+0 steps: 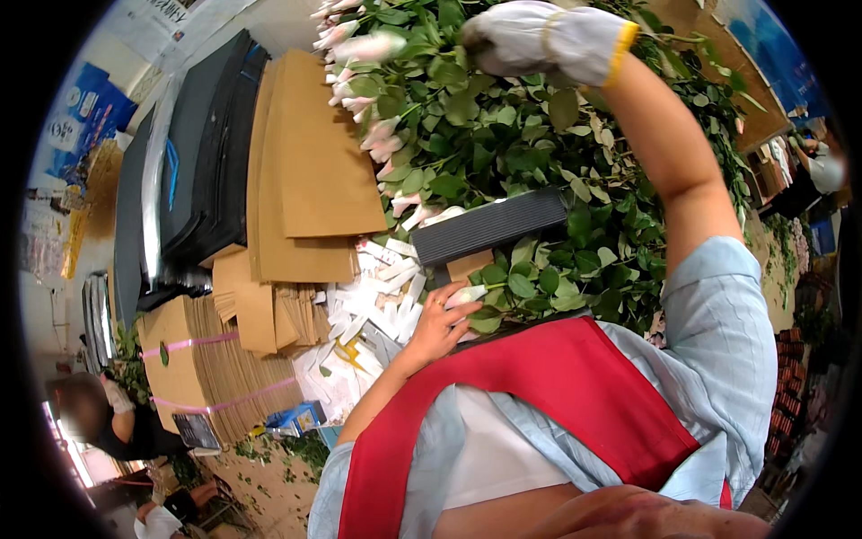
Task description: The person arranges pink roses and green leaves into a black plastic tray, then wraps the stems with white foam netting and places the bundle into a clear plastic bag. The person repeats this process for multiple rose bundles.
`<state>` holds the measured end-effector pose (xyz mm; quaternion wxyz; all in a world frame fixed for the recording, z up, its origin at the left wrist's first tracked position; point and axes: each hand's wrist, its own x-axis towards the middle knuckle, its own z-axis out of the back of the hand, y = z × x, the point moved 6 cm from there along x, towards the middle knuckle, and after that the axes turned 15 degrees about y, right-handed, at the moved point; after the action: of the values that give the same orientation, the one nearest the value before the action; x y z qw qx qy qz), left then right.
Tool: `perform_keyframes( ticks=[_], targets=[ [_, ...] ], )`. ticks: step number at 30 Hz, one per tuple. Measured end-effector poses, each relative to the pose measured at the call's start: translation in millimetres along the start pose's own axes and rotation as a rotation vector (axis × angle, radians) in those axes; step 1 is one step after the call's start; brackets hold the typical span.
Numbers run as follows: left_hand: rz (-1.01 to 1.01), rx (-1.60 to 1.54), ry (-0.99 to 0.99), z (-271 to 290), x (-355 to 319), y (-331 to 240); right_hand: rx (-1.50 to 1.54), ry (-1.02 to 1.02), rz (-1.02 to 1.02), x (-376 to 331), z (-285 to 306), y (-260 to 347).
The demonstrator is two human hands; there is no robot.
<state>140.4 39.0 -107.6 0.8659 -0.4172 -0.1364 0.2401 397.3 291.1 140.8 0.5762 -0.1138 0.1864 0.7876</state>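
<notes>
My bare left hand (438, 325), with a ring on one finger, is closed round the head of a rose (464, 296) whose pale bud shows between the fingers. Its leafy stem lies to the right, by a dark ribbed block (489, 226). At the far side, my right hand (519, 41) wears a white glove with a yellow cuff and reaches over a large heap of leafy rose stems (503, 126). Its fingertips are smeared by motion, so whether they grip a stem is unclear. Along the heap's left edge lie several pale pink buds (382, 139).
Brown cardboard sheets (314, 153) and black folders (211, 153) stand left of the heap. White paper strips (382, 296) are scattered beside my left hand. Bundled cardboard (220, 359) sits lower left. Other people are at the left (117, 418) and right (822, 171) edges.
</notes>
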Motion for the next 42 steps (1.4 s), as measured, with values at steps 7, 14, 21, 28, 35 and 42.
perform_keyframes(
  ticks=[7,14,21,28,35,42],
  targets=[
    [0.064,-0.057,-0.02,1.0,-4.1,-0.3,-0.012,0.241,0.034,-51.0,-199.3,-49.6],
    [0.102,0.004,-0.03,4.9,-0.8,-10.0,-0.462,-0.061,-0.417,-68.8,-175.2,-36.5],
    [0.06,0.01,-0.031,-2.0,2.4,-3.9,-0.417,0.251,-0.247,28.0,-160.8,-88.8],
    [0.047,0.071,-0.052,2.0,-1.9,-1.1,0.138,-0.868,0.058,58.3,-12.5,-73.9],
    [0.13,-0.14,-0.065,-6.0,-3.2,11.2,-0.39,-0.807,-0.222,46.1,121.6,-66.4],
    [0.025,-0.021,-0.033,-3.0,-3.2,0.5,-0.737,-0.814,-0.266,59.5,187.0,-87.3]
  ],
)
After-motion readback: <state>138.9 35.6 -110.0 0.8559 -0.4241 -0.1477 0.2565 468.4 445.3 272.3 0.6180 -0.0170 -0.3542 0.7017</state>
